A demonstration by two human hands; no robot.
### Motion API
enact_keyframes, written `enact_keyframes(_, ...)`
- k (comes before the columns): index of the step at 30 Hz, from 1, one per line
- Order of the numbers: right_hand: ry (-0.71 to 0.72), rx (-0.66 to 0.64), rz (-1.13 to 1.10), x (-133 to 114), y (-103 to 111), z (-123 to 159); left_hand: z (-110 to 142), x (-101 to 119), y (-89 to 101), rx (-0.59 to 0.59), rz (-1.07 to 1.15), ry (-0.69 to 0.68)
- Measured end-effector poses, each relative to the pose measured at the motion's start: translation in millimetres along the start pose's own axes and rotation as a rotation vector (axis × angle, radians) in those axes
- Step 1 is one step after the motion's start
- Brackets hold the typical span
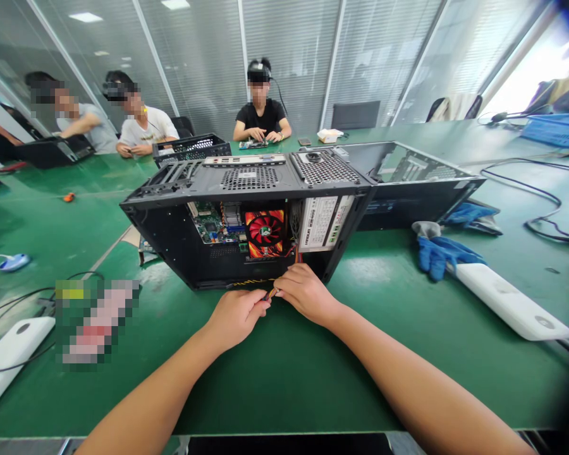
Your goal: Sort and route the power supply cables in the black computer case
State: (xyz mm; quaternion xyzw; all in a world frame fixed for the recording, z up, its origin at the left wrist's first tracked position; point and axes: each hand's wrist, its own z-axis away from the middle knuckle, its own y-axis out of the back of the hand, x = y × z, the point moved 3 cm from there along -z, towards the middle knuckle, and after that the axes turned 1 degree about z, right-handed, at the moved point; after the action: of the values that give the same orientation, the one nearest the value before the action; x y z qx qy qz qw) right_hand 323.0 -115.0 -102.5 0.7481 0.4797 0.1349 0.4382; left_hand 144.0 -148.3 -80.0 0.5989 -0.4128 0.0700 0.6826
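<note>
An open black computer case point(161, 246) lies in front of me on the green table. Through its open side show a motherboard point(211, 224), a red cooling fan point(265, 230) and a white-labelled power supply point(325, 224). Just outside the case's near edge, my left hand point(239, 316) pinches a bundle of coloured cables point(270, 294) between thumb and fingers. Close against it, my right hand point(306, 291) is closed on the same cables from the other side. The cable ends are hidden by my fingers.
Behind to the right stands another open case point(417, 196). Blue gloves point(448, 253) lie by a white power strip point(512, 300); another power strip point(16, 360) is at left. Several people sit across the table point(284, 392), one person point(260, 114) handling a circuit board. Loose black cables point(545, 189) trail at right.
</note>
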Motion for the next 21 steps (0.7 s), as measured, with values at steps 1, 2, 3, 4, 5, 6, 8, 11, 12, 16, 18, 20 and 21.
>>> enact_keyframes(1, 0.001, 0.001, 0.002, 0, 0, 0, 0, 1, 0.3, 0.013, -0.035, -0.012)
enact_keyframes(2, -0.001, 0.001, 0.002, 0, -1, 0, 0, 1, 0.2, 0.018, -0.043, -0.016)
enact_keyframes(3, -0.003, 0.002, 0.001, 0, -1, 0, 0, 1, -0.3, 0.013, -0.022, -0.01)
enact_keyframes(4, -0.004, 0.006, -0.003, 0, -1, 1, 0, 0, -1.0, -0.001, 0.029, 0.008)
enact_keyframes(5, -0.003, 0.01, -0.007, 0, -2, 1, -1, -1, -2.2, -0.022, 0.106, 0.042)
enact_keyframes(6, -0.002, 0.016, -0.011, 0, -2, 1, -1, -3, -3.7, -0.048, 0.2, 0.088)
enact_keyframes(8, 0.004, 0.035, -0.02, -1, -2, 1, -2, -8, -7.2, -0.103, 0.392, 0.19)
enact_keyframes(11, -0.003, 0.041, -0.04, -2, -1, 1, -3, -13, -10.5, -0.131, 0.547, 0.279)
enact_keyframes(12, -0.01, 0.037, -0.049, -3, -1, 1, -3, -14, -10.8, -0.134, 0.552, 0.283)
enact_keyframes(16, -0.042, 0.003, -0.085, -4, 1, 0, -2, -10, -8.4, -0.107, 0.355, 0.179)
enact_keyframes(18, -0.059, -0.009, -0.096, -4, 2, -1, -2, -7, -6.5, -0.05, 0.162, 0.073)
enact_keyframes(20, -0.073, -0.016, -0.102, -4, 2, -1, -2, -5, -5.6, 0.024, -0.041, -0.033)
enact_keyframes(21, -0.077, -0.02, -0.105, -3, 2, -1, -2, -5, -5.6, 0.064, -0.138, -0.077)
